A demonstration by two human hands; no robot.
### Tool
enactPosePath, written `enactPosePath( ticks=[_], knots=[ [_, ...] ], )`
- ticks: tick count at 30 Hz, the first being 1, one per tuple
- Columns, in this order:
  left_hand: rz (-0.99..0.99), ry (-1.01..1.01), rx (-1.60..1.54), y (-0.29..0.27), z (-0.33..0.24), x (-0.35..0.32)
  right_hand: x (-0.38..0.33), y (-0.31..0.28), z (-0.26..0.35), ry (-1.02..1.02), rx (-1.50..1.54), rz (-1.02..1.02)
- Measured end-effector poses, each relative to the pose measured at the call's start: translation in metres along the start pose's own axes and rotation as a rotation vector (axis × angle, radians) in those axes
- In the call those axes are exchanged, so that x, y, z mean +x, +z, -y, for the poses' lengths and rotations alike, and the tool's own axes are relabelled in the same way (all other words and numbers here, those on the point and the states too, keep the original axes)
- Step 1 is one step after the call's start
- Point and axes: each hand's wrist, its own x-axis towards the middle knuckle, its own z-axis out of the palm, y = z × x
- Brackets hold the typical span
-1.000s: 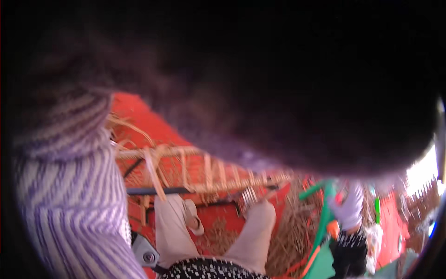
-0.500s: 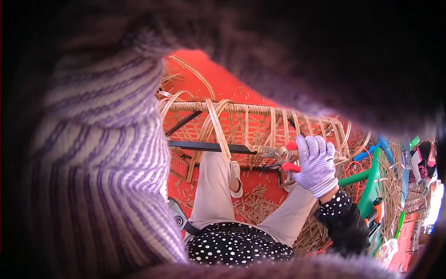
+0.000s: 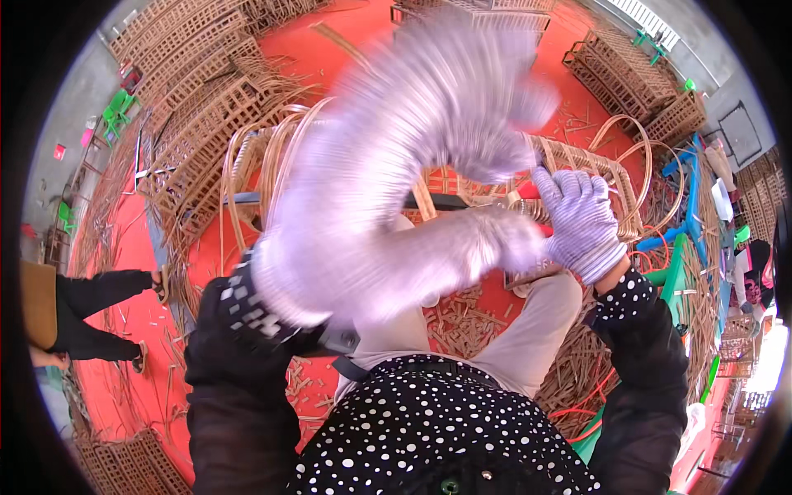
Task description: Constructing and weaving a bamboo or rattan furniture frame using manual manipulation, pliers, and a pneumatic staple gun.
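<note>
Close up, my gloved left hand (image 3: 388, 157) is blurred, with its thumb and curled fingers apart and nothing visible between them. It hides the middle of a woven rattan frame (image 3: 606, 165). My right hand (image 3: 582, 219), in the same striped knit glove, closes around red-handled pruning shears (image 3: 525, 192); their jaws point left beside a black metal bar (image 3: 445, 202). The left thumb overlaps the edge of the right hand in the picture; whether they touch I cannot tell. Loose rattan strips (image 3: 235, 186) loop up from the frame's left end.
Stacked woven rattan frames (image 3: 206, 124) stand at the far left, and more baskets (image 3: 631, 78) at the far right. Cut rattan bits (image 3: 462, 338) litter the red floor by my legs. A green plastic piece (image 3: 678, 280) is to the right. Another person's legs (image 3: 99, 318) show at left.
My left hand, which covered much of the view, has moved away from the camera and down toward the frame. My right hand stays at the frame's right part, still holding the shears.
</note>
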Motion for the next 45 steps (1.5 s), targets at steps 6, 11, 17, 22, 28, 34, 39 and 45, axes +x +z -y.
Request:
enactPosePath(
  ticks=[6, 11, 17, 22, 28, 34, 39, 45],
  knots=[
    [0.389, -0.292, 1.003, 0.009, 0.109, -0.059, 0.016, -0.004, -0.005, -0.031, 0.013, 0.082],
    [0.297, -0.241, 0.884, 0.016, 0.108, -0.063, 0.015, -0.005, -0.011, -0.129, 0.101, 0.109],
    [0.252, -0.183, 0.886, 0.018, 0.104, -0.073, 0.024, -0.023, 0.001, -0.179, 0.096, 0.101],
    [0.249, -0.194, 0.89, 0.019, 0.099, -0.074, 0.005, -0.025, -0.007, -0.104, 0.063, 0.082],
    [0.252, -0.195, 0.897, 0.02, 0.102, -0.075, 0.008, -0.029, 0.001, -0.081, 0.004, 0.109],
    [0.253, -0.197, 0.884, 0.019, 0.102, -0.075, 0.011, -0.024, -0.003, -0.122, 0.035, 0.173],
    [0.245, -0.193, 0.887, 0.02, 0.1, -0.076, 0.018, -0.022, -0.004, -0.165, 0.014, 0.234],
    [0.236, -0.194, 0.891, 0.019, 0.098, -0.079, 0.029, -0.031, -0.002, -0.186, 0.047, 0.404]
  ],
)
